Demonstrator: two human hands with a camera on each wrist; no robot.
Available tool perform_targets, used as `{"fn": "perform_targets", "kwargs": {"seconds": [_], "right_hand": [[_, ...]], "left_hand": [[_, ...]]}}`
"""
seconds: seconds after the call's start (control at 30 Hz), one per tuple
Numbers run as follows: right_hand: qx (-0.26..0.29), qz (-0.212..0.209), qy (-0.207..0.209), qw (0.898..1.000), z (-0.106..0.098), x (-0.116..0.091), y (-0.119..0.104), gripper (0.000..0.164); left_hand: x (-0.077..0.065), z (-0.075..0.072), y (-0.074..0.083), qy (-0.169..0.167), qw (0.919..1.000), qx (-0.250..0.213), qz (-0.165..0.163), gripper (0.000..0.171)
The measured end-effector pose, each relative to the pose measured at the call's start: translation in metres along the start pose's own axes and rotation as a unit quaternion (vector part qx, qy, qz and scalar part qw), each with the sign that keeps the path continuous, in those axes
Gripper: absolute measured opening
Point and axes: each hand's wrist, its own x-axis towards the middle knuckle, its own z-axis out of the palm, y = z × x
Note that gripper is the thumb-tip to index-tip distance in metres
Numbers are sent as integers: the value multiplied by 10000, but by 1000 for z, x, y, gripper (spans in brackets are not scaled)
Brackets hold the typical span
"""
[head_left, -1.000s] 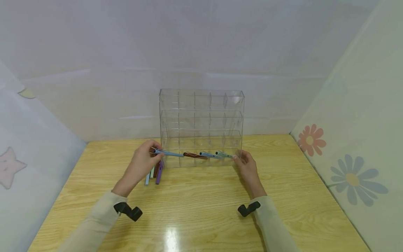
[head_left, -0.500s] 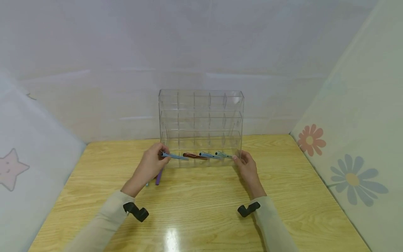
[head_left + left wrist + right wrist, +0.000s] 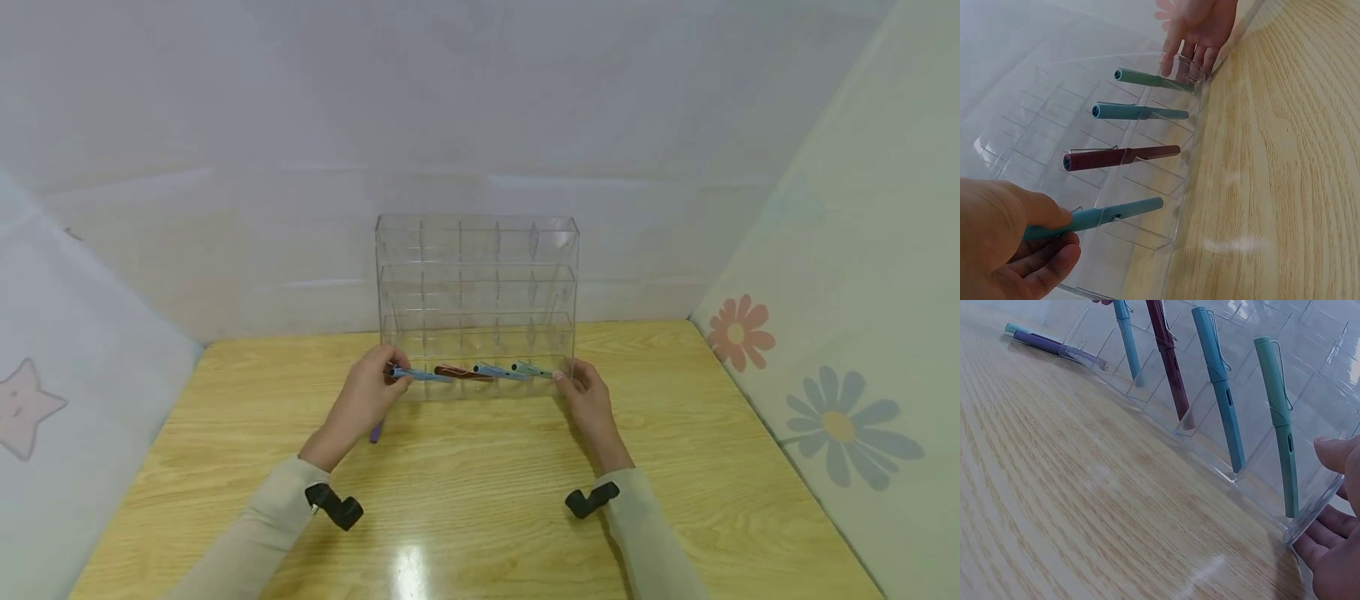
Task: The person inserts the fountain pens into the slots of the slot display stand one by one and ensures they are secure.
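Observation:
A clear acrylic pen rack [image 3: 442, 229] with stepped rows of compartments stands on the table. My left hand [image 3: 367, 387] pinches the cap end of a blue pen [image 3: 1122, 212], whose lower end sits inside a bottom-row compartment at the left. Beside it in the same row lean a dark red pen [image 3: 1097, 158], another blue pen [image 3: 1125, 112] and a green pen [image 3: 1141, 77], all caps up. My right hand [image 3: 588, 404] grips the rack's lower right corner, thumb at the front and fingers round the side and behind.
Left of the rack, a purple pen [image 3: 1038, 342] and a light teal pen [image 3: 1013, 328] lie on the wooden table [image 3: 480, 475], mostly hidden by the left hand in the head view. Pale cloth walls [image 3: 480, 125] surround the back and sides.
My left hand has moved right and slightly down with the blue pen, bringing it into line with the other pens in the bottom row. The right hand has stayed on the rack.

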Motion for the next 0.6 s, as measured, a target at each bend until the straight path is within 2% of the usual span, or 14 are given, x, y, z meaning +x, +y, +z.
{"fn": "perform_targets", "kwargs": {"seconds": [0.6], "right_hand": [[-55,19,-45,10000,-1,-1,1,57]], "left_hand": [[4,10,1,-26,10000,75,59,10]]}}
